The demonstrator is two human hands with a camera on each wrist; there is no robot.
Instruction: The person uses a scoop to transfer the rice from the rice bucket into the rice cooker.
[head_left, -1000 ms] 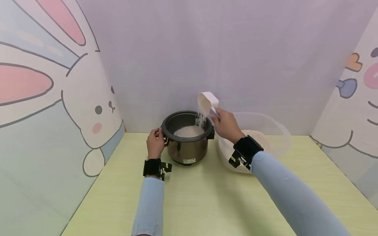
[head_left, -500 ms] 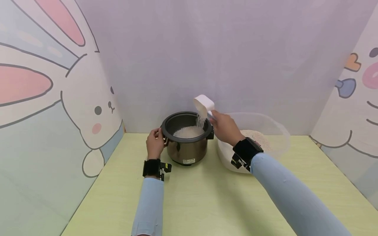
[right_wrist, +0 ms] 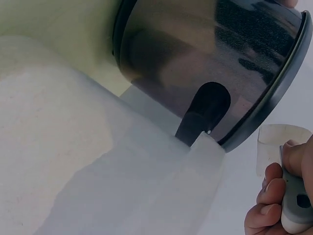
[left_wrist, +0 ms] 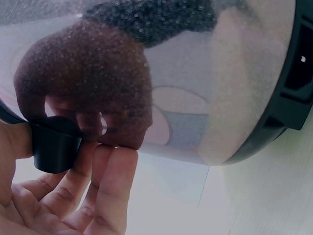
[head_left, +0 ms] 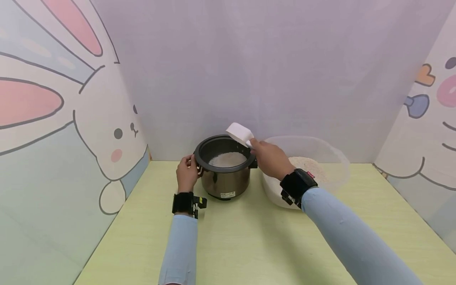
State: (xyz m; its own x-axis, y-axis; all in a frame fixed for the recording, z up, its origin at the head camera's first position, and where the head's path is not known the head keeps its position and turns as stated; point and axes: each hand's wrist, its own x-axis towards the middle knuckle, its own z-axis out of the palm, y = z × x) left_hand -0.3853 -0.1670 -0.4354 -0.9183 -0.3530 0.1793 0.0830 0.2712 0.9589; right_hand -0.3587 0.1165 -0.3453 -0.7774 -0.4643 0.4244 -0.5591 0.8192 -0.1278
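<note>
A dark, shiny rice cooker [head_left: 226, 181] stands uncovered on the table, with white rice [head_left: 227, 159] inside. My left hand [head_left: 187, 174] grips its left side handle [left_wrist: 56, 152], the thumb on one side and fingers on the other. Above the pot's right rim, my right hand [head_left: 273, 159] holds a white measuring scoop [head_left: 239, 133] by its handle [right_wrist: 295, 208]. The scoop is tipped over toward the pot, its bottom turned up, so its inside is hidden in the head view. No falling grains show now.
Right of the cooker stands a translucent plastic tub [head_left: 340, 174] holding more rice [head_left: 306, 164], partly behind my right wrist. Its rim lies close to the cooker's right handle [right_wrist: 212, 103]. A lilac backdrop [head_left: 185, 87] rises behind the table [head_left: 228, 237].
The scoop has moved down and left and turned further over. The stream of rice falling from it has stopped. My left hand has stayed on the cooker's handle.
</note>
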